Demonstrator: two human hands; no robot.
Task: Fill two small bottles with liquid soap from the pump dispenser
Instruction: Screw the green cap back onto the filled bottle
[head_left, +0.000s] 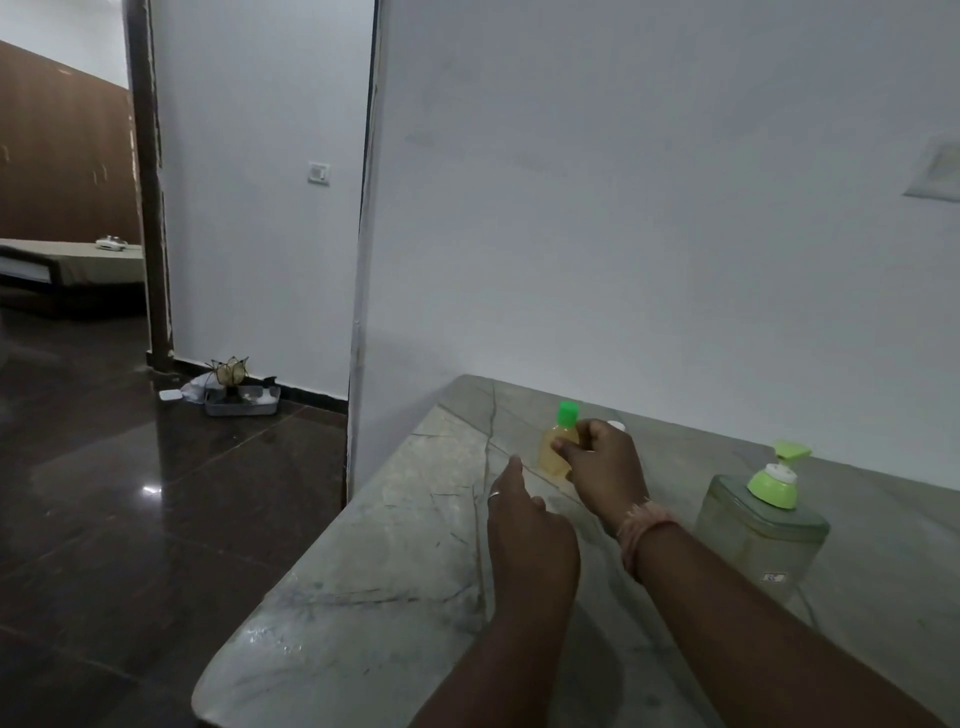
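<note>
While the grey marble worktop (363, 571) carries a clear green-pump dispenser (758, 530) at right, the right hand (605, 467) grips a small amber green-capped bottle (557, 447) farther back; the left hand (524, 525), just left, hovers relaxed, holding nothing.

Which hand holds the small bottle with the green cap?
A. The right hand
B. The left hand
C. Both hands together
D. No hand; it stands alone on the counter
A: the right hand has its fingers curled round the small bottle, while the left hand stays beside it and holds nothing.
</note>
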